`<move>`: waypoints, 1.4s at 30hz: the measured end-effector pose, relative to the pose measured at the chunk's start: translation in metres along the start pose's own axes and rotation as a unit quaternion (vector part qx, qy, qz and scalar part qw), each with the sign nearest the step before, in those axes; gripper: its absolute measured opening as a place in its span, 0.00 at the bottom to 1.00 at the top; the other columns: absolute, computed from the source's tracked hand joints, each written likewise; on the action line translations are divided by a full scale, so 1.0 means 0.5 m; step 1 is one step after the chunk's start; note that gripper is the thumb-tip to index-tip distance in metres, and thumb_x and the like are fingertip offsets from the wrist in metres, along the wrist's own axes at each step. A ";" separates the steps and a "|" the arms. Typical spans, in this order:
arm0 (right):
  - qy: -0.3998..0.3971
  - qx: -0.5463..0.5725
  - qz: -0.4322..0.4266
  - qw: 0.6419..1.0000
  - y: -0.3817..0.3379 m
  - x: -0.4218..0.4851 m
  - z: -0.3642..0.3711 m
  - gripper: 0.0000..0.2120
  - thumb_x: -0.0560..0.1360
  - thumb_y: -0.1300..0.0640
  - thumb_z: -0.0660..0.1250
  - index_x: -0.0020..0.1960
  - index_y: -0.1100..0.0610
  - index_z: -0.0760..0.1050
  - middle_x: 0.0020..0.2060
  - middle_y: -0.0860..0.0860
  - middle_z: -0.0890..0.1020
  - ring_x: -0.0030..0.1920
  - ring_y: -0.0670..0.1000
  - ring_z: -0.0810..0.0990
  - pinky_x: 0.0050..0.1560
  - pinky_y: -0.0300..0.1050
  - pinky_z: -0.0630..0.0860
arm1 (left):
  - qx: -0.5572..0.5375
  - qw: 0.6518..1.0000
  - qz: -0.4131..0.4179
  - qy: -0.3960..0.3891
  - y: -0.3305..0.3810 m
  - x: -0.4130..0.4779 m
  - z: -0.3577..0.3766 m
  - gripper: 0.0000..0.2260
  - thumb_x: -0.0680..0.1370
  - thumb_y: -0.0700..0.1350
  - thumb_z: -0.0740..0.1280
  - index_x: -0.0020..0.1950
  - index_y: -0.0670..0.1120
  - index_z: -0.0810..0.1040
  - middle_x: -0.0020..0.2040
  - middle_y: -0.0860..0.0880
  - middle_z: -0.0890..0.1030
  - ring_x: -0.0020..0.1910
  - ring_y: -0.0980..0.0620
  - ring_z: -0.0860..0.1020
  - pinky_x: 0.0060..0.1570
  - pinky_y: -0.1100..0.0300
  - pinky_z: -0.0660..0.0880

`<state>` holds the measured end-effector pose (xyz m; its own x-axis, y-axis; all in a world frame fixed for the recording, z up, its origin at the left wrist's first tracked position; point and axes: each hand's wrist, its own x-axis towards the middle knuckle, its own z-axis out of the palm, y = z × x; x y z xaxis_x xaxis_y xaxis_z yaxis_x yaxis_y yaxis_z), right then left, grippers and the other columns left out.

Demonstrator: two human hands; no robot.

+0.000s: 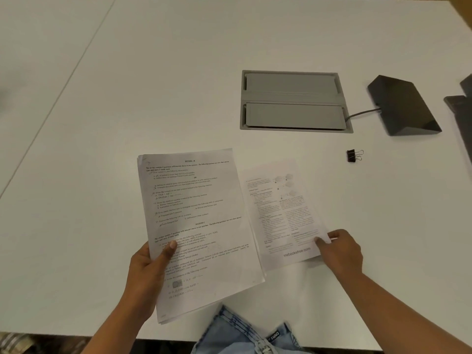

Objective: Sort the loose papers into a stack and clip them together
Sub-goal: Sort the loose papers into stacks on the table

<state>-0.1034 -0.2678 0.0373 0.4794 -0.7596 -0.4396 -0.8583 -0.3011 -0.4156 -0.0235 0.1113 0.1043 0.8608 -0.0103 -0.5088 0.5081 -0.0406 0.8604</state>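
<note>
My left hand (150, 264) grips a stack of printed papers (199, 226) by its left edge, thumb on top, lifted over the near part of the white table (178, 72). To its right a single printed sheet (283, 215) lies partly under the stack's right edge. My right hand (339, 251) pinches that sheet's lower right corner, thumb on top. A black binder clip (353, 156) with silver handles lies on the table beyond the right hand, apart from both hands and the papers.
A grey cable hatch (293, 100) is set into the table behind the papers. A black wedge-shaped device (403, 106) with a cable sits to its right, and dark objects (462, 111) reach the right edge. The table's near edge runs just below my hands.
</note>
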 end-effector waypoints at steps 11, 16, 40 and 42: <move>-0.034 0.066 0.001 0.997 0.021 0.006 -0.018 0.09 0.78 0.52 0.66 0.44 0.54 0.82 0.38 0.52 0.86 0.39 0.58 0.85 0.45 0.54 0.82 | 0.007 1.000 0.007 0.019 -0.003 0.006 -0.002 0.08 0.77 0.47 0.71 0.55 0.48 0.82 0.47 0.47 0.89 0.40 0.43 0.87 0.33 0.52 0.83; 0.001 0.106 0.012 0.994 0.049 0.003 -0.034 0.04 0.75 0.58 0.69 0.45 0.56 0.83 0.38 0.52 0.84 0.39 0.60 0.84 0.45 0.59 0.83 | -0.003 1.000 0.009 0.027 -0.004 0.003 -0.013 0.11 0.72 0.51 0.72 0.52 0.51 0.83 0.47 0.47 0.89 0.40 0.44 0.87 0.33 0.53 0.84; 0.008 -0.135 -0.064 0.989 -0.033 -0.026 0.012 0.21 0.66 0.53 0.79 0.55 0.58 0.77 0.48 0.56 0.81 0.47 0.62 0.82 0.44 0.55 0.82 | -0.005 0.999 0.005 0.050 -0.022 -0.016 -0.030 0.09 0.75 0.49 0.71 0.54 0.52 0.82 0.46 0.51 0.89 0.40 0.45 0.87 0.33 0.51 0.84; 0.013 -0.144 -0.073 0.987 -0.031 -0.029 0.017 0.20 0.66 0.53 0.78 0.56 0.56 0.78 0.48 0.55 0.81 0.48 0.61 0.82 0.45 0.56 0.82 | -0.003 0.999 0.003 0.054 -0.023 -0.013 -0.033 0.07 0.76 0.48 0.71 0.53 0.52 0.82 0.46 0.51 0.89 0.40 0.44 0.87 0.35 0.50 0.84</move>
<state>-0.0955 -0.2475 0.0432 0.5998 -0.7098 -0.3695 -0.7990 -0.5563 -0.2284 -0.0345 0.1281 0.0981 0.8622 0.0968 -0.4973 0.5022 -0.0350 0.8640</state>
